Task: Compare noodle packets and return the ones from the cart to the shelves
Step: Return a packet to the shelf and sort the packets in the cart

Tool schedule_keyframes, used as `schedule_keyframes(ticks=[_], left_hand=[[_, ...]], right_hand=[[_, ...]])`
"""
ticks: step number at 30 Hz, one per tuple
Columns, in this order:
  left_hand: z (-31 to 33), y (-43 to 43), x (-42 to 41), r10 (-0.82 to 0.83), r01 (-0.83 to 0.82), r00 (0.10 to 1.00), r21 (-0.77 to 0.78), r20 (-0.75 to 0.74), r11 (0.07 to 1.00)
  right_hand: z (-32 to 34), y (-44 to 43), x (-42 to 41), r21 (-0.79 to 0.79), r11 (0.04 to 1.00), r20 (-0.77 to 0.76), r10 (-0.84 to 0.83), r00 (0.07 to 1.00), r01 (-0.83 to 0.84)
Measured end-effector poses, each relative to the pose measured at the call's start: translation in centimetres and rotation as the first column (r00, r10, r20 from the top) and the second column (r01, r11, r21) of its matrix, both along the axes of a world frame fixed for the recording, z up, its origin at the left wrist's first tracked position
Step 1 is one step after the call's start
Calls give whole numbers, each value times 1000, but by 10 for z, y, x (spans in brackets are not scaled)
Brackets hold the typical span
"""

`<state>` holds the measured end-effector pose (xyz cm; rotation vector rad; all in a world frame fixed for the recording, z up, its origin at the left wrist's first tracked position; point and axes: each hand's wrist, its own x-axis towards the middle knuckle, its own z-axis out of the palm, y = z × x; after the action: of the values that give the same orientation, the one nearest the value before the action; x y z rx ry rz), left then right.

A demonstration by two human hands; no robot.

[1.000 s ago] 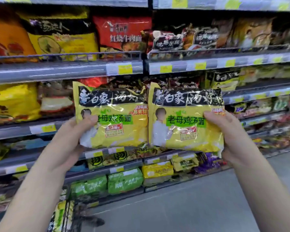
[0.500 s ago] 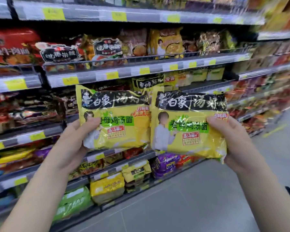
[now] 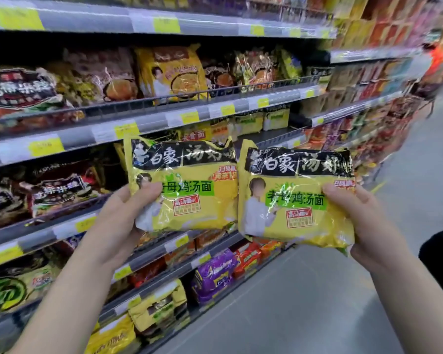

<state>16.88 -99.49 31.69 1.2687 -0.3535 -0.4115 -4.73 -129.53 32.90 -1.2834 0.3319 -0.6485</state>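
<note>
Two alike yellow noodle packets with black top bands are held up side by side in front of the shelves. My left hand [image 3: 128, 215] grips the left packet [image 3: 189, 185] at its lower left edge, thumb on the front. The right packet [image 3: 294, 198] is gripped at its right edge by my right hand [image 3: 363, 223], thumb on the front. The packets' inner edges meet or slightly overlap. No cart is in view.
Grey metal shelves [image 3: 143, 123] with yellow price tags run from the left away to the right, packed with noodle packs: yellow packs [image 3: 172, 72] above, purple packs [image 3: 215, 274] low down. Grey aisle floor [image 3: 304, 302] lies lower right. A dark object [image 3: 440, 254] is at the right edge.
The view has swung right along the aisle, so the shelves slid left. Both hands keep the packets held up together in about the same pose.
</note>
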Motion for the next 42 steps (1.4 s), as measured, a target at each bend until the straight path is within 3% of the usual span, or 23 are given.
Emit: schedule_keyframes(ticks=[7, 12, 17, 22, 31, 42], left_hand=[[5, -124, 77, -19, 20, 999, -34, 38, 999], [-4, -208, 120, 35, -35, 999, -31, -25, 999], [-13, -276, 139, -29, 29, 999, -9, -39, 1000], [-19, -321, 146, -95, 94, 995, -10, -37, 995], [-51, -417, 141, 288, -287, 953, 25, -89, 958], [-66, -498, 131, 470, -471, 871, 23, -141, 882]], right_hand=[[12, -121, 72, -38, 999, -66, -22, 998, 20], [18, -206, 112, -35, 995, -77, -91, 993, 88], [6, -273, 132, -3, 992, -92, -126, 988, 127], [-11, -337, 164, -12, 998, -104, -64, 993, 63], [-41, -468, 238, -50, 967, -126, 242, 962, -249], [-43, -565, 316, -86, 863, -258, 464, 848, -498]])
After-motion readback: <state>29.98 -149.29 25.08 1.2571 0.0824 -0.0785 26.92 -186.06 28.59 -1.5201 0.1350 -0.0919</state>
